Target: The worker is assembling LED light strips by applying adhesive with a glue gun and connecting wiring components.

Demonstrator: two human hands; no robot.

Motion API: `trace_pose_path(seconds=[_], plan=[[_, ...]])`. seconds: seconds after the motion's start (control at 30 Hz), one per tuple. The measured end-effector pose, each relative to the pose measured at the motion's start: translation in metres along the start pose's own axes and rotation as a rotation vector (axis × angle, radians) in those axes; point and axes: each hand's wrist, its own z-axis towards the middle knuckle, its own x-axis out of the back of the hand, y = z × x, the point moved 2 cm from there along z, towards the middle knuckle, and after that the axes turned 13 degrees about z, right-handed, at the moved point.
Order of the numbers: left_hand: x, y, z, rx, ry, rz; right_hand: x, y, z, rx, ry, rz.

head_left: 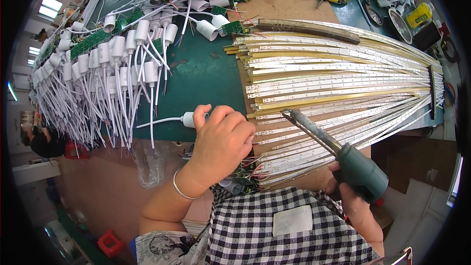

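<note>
Lying closest to the lens, a black-and-white checked apron point(274, 235) with a pale patch. Just above it, gripping the green handle of a soldering iron point(338, 159) in the right hand point(351, 201), fingers wrapped tight round the grip, dark tip pointing up-left and hovering over the near ends of the LED strips point(338, 88). Curling the left hand point(222, 140) over a white cylindrical driver point(189, 119), fingers pressed together round it and bent down toward the strip ends; exact pinch under the knuckles not showing. Trailing from that driver, a white cable point(157, 121) running left across the green bench point(196, 73). Fanning out to the right, the strips lying on a brown board point(289, 9). Hanging off the bench's left side, a heap of finished white drivers point(113, 64) with green circuit boards.

Seemingly lining up a driver's leads against a strip end, ready for soldering. Calling next, by the look of it, for steadying the leads on the pad and bringing the iron's tip down onto the joint without touching neighbouring strips.
</note>
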Motion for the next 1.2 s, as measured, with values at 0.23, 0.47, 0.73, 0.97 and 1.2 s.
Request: trace_pose_path(seconds=[0.23,0.47,0.73,0.97,1.2], plan=[[0.0,-0.007,-0.011,-0.102,0.058,0.031,0.003,0.008,-0.009,-0.162,0.0,-0.037],[0.0,-0.009,-0.011,-0.154,0.111,0.047,0.002,0.01,-0.007,-0.129,-0.04,-0.108],[0.013,-0.019,-0.008,-0.059,0.05,-0.103,0.006,-0.003,-0.001,-0.064,0.095,0.127],[0.025,-0.061,-0.031,-0.042,-0.102,-0.019,0.03,0.015,-0.01,-0.126,0.168,0.167],[0.045,-0.056,-0.045,-0.078,-0.481,-0.241,0.031,0.01,-0.006,-0.115,0.197,0.17]])
